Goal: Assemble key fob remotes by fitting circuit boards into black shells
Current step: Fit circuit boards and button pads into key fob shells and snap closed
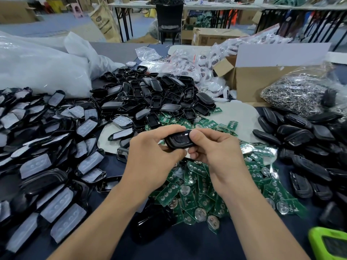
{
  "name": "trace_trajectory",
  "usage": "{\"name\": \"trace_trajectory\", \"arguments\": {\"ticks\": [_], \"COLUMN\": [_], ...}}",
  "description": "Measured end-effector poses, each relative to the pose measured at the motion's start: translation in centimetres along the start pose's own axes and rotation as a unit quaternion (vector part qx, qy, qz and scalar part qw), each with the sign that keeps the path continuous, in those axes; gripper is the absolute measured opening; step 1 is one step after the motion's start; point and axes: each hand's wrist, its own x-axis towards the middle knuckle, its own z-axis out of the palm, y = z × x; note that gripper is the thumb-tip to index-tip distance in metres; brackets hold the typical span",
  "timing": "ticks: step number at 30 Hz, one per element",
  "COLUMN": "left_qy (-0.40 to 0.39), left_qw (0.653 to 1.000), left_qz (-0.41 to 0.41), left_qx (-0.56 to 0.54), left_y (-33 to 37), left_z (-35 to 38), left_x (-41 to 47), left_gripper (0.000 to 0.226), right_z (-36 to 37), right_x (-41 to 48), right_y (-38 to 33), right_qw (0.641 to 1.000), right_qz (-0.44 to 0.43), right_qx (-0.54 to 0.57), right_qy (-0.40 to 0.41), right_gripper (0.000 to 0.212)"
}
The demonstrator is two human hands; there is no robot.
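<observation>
Black shell (178, 141) pinched endwise between fingers (195, 136).

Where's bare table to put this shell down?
For the black shell, bare dark cloth lies at the near edge, below the circuit boards. A pale patch opens between the boards, cardboard box and right shell pile. Left is crowded with padded shells.
</observation>
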Motion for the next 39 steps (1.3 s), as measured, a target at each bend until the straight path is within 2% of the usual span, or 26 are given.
{"name": "trace_trajectory", "arguments": {"ticks": [6, 11, 18, 20, 24, 31, 35, 39], "left_qy": [0.033, 0.07, 0.042, 0.037, 0.02, 0.02, 0.016, -0.011], "left_qw": [0.999, 0.994, 0.996, 0.996, 1.0, 0.999, 0.999, 0.985], "left_qz": [0.026, 0.058, 0.041, 0.039, -0.003, -0.027, -0.031, -0.107], "left_qx": [0.004, 0.063, 0.061, 0.065, -0.003, 0.023, -0.007, -0.132], "left_y": [0.2, -0.4, -0.5, -0.5, -0.7, -1.1, -1.0, -1.1], "left_z": [0.0, 0.2, 0.0, 0.0, 0.0, 0.0, 0.0, 0.2], "left_x": [0.1, -0.2, 0.1, 0.3, 0.4, 0.5, 0.5, 0.7], "left_gripper": [0.065, 0.053, 0.05, 0.05, 0.051, 0.051, 0.047, 0.032], "right_z": [0.2, 0.5, 0.7, 0.6, 0.7, 0.4, 0.1, 0.0], "right_x": [0.1, 0.2, 0.2, 0.2, 0.3, 0.5, 0.7, 0.7], "right_y": [0.2, 0.6, 1.0, 1.1, 1.1, 1.0, 0.9, 0.9], "right_qw": [1.0, 1.0, 0.997, 0.997, 0.999, 0.999, 0.998, 0.997], "right_qz": [0.004, -0.017, -0.04, -0.039, -0.019, -0.016, -0.027, -0.037], "right_qx": [0.001, -0.013, -0.058, -0.056, -0.03, -0.029, -0.031, -0.041], "right_qy": [0.003, 0.017, 0.039, 0.046, 0.036, 0.029, 0.044, 0.045], "right_gripper": [0.014, 0.014, 0.026, 0.024, 0.017, 0.016, 0.014, 0.014]}}
